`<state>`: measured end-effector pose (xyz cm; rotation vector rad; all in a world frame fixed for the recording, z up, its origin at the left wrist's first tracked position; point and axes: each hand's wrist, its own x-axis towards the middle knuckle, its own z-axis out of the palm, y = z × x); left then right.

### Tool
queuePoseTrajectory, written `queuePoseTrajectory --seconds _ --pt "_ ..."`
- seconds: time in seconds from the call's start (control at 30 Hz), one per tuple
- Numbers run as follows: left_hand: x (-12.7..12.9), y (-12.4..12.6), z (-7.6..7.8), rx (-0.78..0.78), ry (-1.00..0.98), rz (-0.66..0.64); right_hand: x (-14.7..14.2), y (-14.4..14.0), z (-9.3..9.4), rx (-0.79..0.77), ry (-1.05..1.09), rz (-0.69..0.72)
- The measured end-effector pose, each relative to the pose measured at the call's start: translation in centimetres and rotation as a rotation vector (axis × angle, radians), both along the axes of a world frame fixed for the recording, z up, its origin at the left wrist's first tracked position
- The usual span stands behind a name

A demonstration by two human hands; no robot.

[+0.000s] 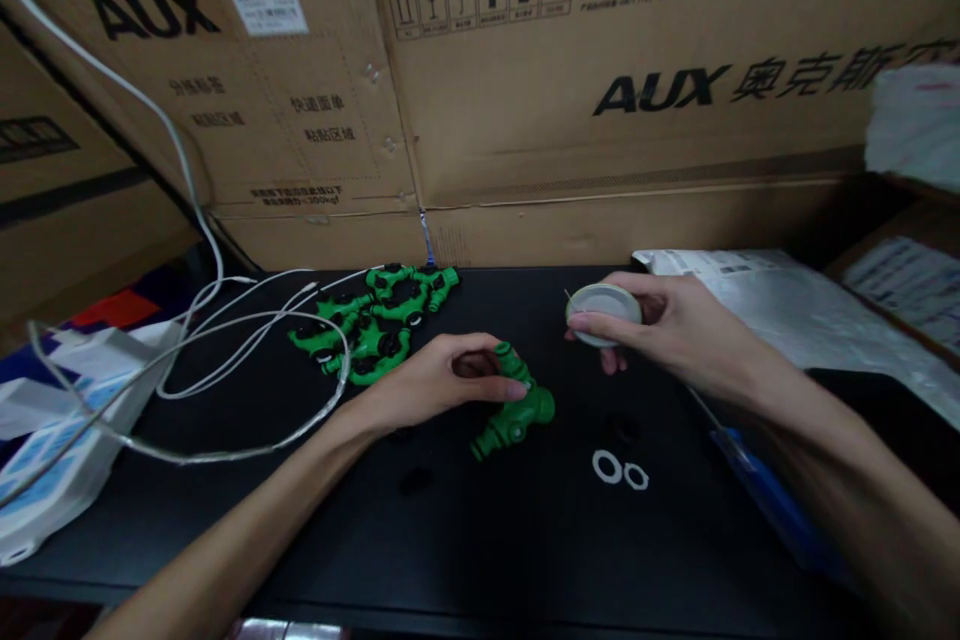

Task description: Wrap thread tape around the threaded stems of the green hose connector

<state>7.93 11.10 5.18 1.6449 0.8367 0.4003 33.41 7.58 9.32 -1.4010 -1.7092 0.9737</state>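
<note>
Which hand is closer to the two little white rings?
Right. The right hand, holding a round white roll, is above-right of the white rings; the left hand grips the green fitting farther left.

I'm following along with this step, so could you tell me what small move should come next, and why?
Probably bring the right hand with its white tape roll down to the green fitting. The left hand holds that fitting on the black table, and roll and fitting are apart.

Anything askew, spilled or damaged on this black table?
Nothing looks damaged or spilled. The left hand holds a green fitting; the right hand holds a white tape roll. Two white rings lie loose in front, and a white cable sprawls beside the pile of green fittings.
</note>
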Motion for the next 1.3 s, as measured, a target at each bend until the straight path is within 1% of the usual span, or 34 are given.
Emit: queuePoseTrajectory --seconds 0.1,0.17,0.3,0.4,0.5,0.6,0.73,0.83,0.93,1.0,1.1,1.17,1.3 --pt "0.3 0.1 -0.2 -0.118 -0.165 0.061 -1.5 -0.3 -0.7 0.028 0.039 -0.034" --pt "0.4 -0.2 -0.3 -0.171 -0.226 0.106 -2.0 -0.8 -1.2 0.038 0.04 -0.027" --pt "0.4 -1.0 -0.5 -0.333 -0.287 0.178 -2.4 -1.6 -1.3 0.037 0.036 0.005" --pt "0.4 -1.7 -0.5 -0.381 -0.29 0.206 -2.9 -1.9 -1.1 0.0 0.036 0.036" --pt "0.6 -2.2 -0.2 -0.325 -0.235 0.254 -3.3 -2.0 -1.3 -0.057 0.069 0.069" --pt "0.9 -2.5 0.0 -0.255 -0.17 0.262 -3.5 -2.2 -1.5 -0.075 0.108 0.04" --pt "1.0 -2.4 -0.3 -0.115 -0.101 0.313 -3.9 -2.4 -1.3 -0.095 0.127 -0.007" --pt "0.8 -2.4 -0.5 0.006 -0.106 0.29 -4.7 -2.5 -0.8 -0.117 0.18 0.007" --pt "0.6 -2.4 -0.4 0.105 -0.064 0.283 -5.3 -2.4 -0.6 -0.113 0.256 -0.001" --pt "0.5 -2.5 -0.4 0.114 -0.051 0.308 -5.5 -2.4 -0.8 -0.121 0.286 -0.014" --pt "0.4 -2.8 -0.4 0.055 -0.061 0.316 -5.5 -2.5 -1.2 -0.133 0.322 -0.016" --pt "0.3 -3.0 -0.3 0.044 -0.06 0.291 -5.5 -2.6 -1.5 -0.15 0.349 -0.006" --pt "0.1 -3.6 0.2 0.121 -0.036 0.221 -5.4 -2.8 -2.0 -0.172 0.369 0.012"
